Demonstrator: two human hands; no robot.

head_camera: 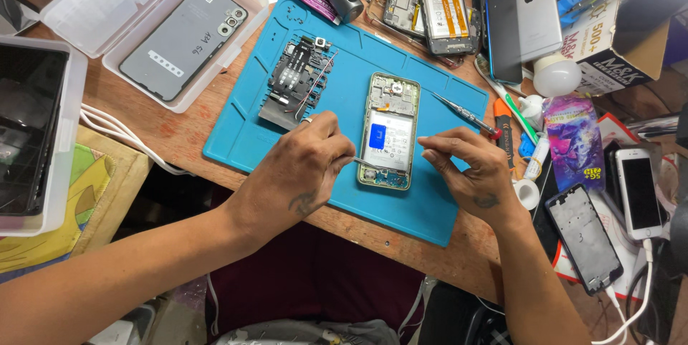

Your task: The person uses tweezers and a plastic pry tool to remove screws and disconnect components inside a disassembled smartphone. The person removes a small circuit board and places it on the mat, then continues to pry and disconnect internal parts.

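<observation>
Surface: blue silicone repair mat [430, 205] on cluttered wooden bench.
Left hand [301, 173]: pinching thin metal tweezers [364, 164].
Right hand [469, 173]: fingertips steadying opened pale-green smartphone [389, 130].
Handling: probably light, stiff, fragile inside; safest held by side edges.

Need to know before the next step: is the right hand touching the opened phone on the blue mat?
Touching. The head view shows the right hand with fingertips on the right edge of the opened phone, no gap visible.

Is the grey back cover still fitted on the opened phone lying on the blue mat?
No, the grey back cover lies in the clear plastic box.
</observation>
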